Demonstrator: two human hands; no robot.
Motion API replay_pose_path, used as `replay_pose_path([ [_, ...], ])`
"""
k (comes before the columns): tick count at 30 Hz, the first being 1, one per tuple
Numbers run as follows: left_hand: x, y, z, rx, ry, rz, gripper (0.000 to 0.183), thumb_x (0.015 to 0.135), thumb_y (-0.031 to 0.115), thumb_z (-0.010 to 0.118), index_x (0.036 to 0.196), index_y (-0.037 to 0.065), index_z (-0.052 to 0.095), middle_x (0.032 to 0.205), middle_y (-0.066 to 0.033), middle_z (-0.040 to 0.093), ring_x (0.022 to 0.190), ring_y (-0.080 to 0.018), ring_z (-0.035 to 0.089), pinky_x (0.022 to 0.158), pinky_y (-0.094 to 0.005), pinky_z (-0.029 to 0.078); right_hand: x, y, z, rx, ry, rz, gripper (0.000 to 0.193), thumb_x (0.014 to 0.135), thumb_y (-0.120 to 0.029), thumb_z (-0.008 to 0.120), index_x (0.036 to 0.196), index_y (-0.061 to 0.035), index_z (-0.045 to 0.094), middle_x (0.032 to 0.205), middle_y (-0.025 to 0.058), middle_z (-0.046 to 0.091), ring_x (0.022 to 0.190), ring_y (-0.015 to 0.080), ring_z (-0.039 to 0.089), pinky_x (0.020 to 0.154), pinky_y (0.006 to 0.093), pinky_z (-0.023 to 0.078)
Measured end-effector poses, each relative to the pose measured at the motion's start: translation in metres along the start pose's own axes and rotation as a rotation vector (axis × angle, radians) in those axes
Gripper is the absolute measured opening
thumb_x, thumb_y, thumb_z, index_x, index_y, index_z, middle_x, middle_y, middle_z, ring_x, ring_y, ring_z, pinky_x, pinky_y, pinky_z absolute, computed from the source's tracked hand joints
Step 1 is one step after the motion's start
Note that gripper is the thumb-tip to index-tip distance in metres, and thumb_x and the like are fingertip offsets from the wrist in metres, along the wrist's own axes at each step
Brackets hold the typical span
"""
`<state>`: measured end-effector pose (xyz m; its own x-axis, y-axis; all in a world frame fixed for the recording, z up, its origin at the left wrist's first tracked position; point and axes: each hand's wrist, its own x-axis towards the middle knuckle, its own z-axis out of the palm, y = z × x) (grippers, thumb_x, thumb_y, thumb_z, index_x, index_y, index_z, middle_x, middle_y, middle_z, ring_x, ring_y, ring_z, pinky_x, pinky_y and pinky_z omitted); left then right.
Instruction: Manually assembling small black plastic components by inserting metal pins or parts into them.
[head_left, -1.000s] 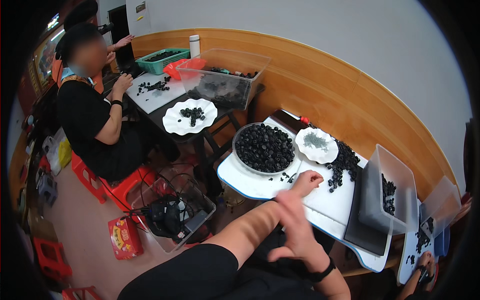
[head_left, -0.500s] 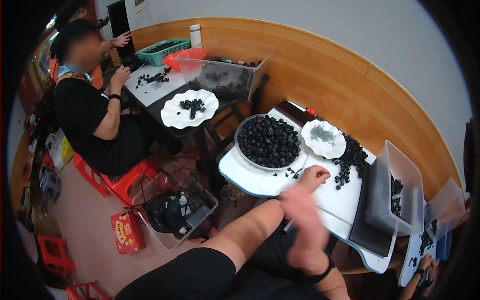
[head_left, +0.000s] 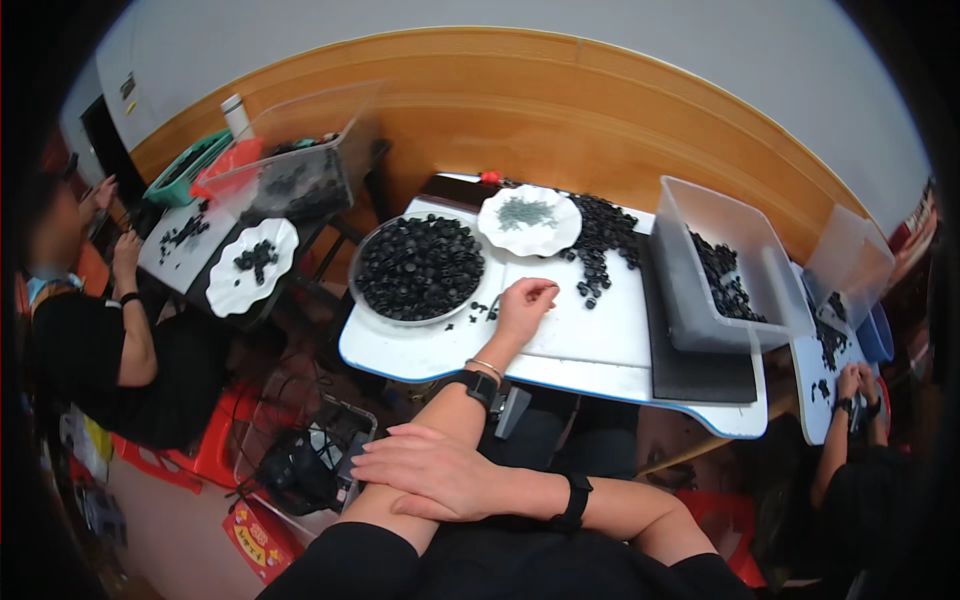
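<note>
My left hand [head_left: 524, 306] rests over the white worktop [head_left: 600, 345] with its fingertips curled together. Whether anything small sits in them cannot be made out. Just left of it stands a clear round bowl [head_left: 356, 293] heaped with small black round parts [head_left: 420, 265], and a few tiny black pieces [head_left: 480, 312] lie beside the wrist. Beyond it is a white scalloped plate [head_left: 500, 240] with a pile of thin grey-green bits [head_left: 527, 212]. My right hand [head_left: 430, 475] lies flat across my left forearm, fingers extended, holding nothing.
Loose black parts [head_left: 608, 240] spread right of the plate, beside a translucent bin [head_left: 690, 300] on a dark mat [head_left: 695, 375]. A second table at left carries another scalloped plate [head_left: 225, 285] and a large clear bin [head_left: 300, 185]. People sit at both sides.
The view has swung to the right, so the worktop now appears further left. My right hand, blurred near the left wrist before, has come to rest on my left forearm.
</note>
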<state>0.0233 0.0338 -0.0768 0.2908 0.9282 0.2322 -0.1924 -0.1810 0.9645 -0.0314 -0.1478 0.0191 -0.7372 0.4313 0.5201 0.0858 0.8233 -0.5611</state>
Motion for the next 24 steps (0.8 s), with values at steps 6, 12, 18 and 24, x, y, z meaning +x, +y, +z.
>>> replay_pose_path([
  [6, 0.001, -0.001, -0.001, -0.073, -0.016, -0.047, 0.015, 0.081, 0.008, 0.063, 0.092, -0.002, 0.063, 0.079, -0.0057, 0.064, 0.067, -0.0098, 0.061, 0.061, -0.0197, 0.048, -0.033, -0.001, -0.068, -0.018, 0.516, 0.227, 0.022, 0.082, -0.007, 0.056, 0.103, -0.0017, 0.058, 0.106, 0.013, 0.058, 0.091, 0.0237, 0.059, 0.079, 0.0329, 0.047],
  [12, -0.005, 0.007, -0.001, -0.066, -0.075, -0.001, 0.014, 0.082, 0.005, 0.061, 0.094, -0.003, 0.062, 0.084, -0.0055, 0.061, 0.07, -0.01, 0.059, 0.062, -0.02, 0.047, -0.096, 0.09, -0.128, -0.14, 1.134, 0.602, 0.02, 0.085, -0.005, 0.054, 0.104, -0.0008, 0.056, 0.093, 0.0064, 0.059, 0.081, 0.0134, 0.057, 0.07, 0.0248, 0.047],
  [18, -0.011, 0.017, -0.001, -0.017, -0.153, 0.048, 0.015, 0.079, -0.001, 0.061, 0.094, -0.003, 0.064, 0.086, -0.0048, 0.056, 0.076, -0.0111, 0.059, 0.067, -0.0202, 0.047, -0.112, 0.127, -0.13, 0.532, 0.968, 0.911, 0.025, 0.088, -0.018, 0.055, 0.108, -0.002, 0.053, 0.092, 0.0074, 0.06, 0.082, 0.0126, 0.059, 0.073, 0.0229, 0.046],
  [24, -0.009, 0.014, -0.003, 0.059, -0.225, 0.067, 0.019, 0.078, -0.001, 0.062, 0.097, 0.001, 0.065, 0.084, -0.0032, 0.055, 0.071, -0.0079, 0.053, 0.062, -0.0182, 0.043, -0.121, 0.137, -0.133, 0.657, 0.912, 0.876, 0.023, 0.087, -0.014, 0.056, 0.107, -0.0017, 0.053, 0.087, 0.0059, 0.062, 0.081, 0.01, 0.058, 0.07, 0.0205, 0.045],
])
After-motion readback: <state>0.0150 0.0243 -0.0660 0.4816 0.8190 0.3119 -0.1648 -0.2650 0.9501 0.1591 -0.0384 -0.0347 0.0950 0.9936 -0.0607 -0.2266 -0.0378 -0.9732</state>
